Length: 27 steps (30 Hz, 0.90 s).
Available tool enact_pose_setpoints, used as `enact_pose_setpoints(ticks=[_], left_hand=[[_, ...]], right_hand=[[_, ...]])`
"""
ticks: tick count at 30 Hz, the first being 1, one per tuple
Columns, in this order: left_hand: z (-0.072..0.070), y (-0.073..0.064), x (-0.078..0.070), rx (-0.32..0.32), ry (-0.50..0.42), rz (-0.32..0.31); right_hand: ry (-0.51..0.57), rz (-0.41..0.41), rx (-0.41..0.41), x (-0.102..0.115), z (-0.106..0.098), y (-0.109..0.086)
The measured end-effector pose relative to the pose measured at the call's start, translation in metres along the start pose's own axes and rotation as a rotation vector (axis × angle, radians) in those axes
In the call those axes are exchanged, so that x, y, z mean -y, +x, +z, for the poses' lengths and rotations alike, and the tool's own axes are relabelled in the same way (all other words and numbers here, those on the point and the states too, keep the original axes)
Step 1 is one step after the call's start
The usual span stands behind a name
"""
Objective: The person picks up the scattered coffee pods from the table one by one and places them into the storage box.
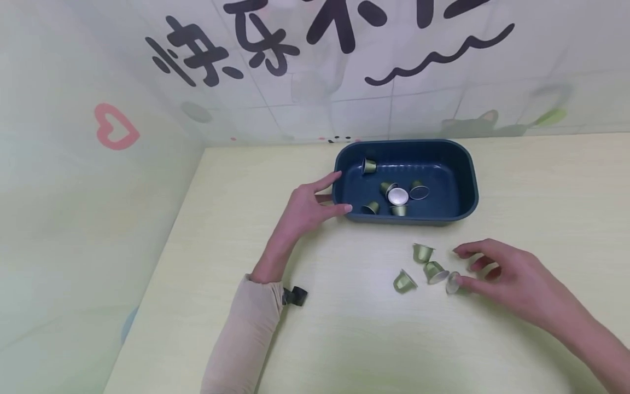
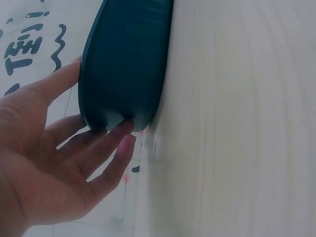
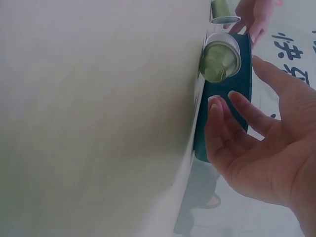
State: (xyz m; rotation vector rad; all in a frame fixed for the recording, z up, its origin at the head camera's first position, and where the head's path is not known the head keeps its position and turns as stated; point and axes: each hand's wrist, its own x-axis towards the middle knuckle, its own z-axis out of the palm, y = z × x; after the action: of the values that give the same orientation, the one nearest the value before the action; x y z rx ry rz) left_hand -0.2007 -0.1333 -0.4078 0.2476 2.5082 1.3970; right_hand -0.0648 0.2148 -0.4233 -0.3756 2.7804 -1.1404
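My left hand (image 1: 307,208) is at the left end of a dark blue plastic bin (image 1: 470,183). Its fingers spread against the end wall, with the thumb over the front rim; the left wrist view shows fingertips (image 2: 127,123) at the wall. Several green coffee capsules (image 1: 370,166) lie inside the bin. My right hand (image 1: 512,276) hovers over the table, fingers apart. Its thumb overlaps the rightmost loose coffee capsule (image 1: 452,283). Beside that one lie three more capsules: one tipped over (image 1: 435,272), one behind (image 1: 423,253) and one to the left (image 1: 404,282).
The pale wooden table (image 1: 344,339) meets a white wall (image 1: 315,120) with black lettering behind the bin. Another wall (image 1: 74,219) with a pink heart borders it on the left. A small black object (image 1: 297,296) shows beside the left sleeve (image 1: 251,334).
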Motion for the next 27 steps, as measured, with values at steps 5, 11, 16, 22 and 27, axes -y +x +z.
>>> enact_pose_setpoints(ticks=[5, 11, 16, 22, 27], left_hand=[[0.001, 0.001, 0.0, 0.002, 0.003, 0.007], [0.0, 0.002, 0.001, -0.003, 0.014, 0.013], [0.0, 0.001, 0.001, -0.01, 0.017, 0.008], [0.001, 0.001, 0.002, -0.01, 0.021, 0.013], [0.001, 0.001, 0.002, -0.009, 0.034, 0.019]], right_hand=[[-0.048, 0.067, 0.048, 0.0, 0.004, -0.003], [-0.066, 0.041, 0.052, -0.001, 0.007, -0.004], [-0.076, -0.011, 0.041, -0.003, 0.009, -0.004], [-0.15, -0.133, -0.015, -0.006, 0.012, -0.004], [-0.196, -0.17, -0.028, -0.007, 0.013, -0.004]])
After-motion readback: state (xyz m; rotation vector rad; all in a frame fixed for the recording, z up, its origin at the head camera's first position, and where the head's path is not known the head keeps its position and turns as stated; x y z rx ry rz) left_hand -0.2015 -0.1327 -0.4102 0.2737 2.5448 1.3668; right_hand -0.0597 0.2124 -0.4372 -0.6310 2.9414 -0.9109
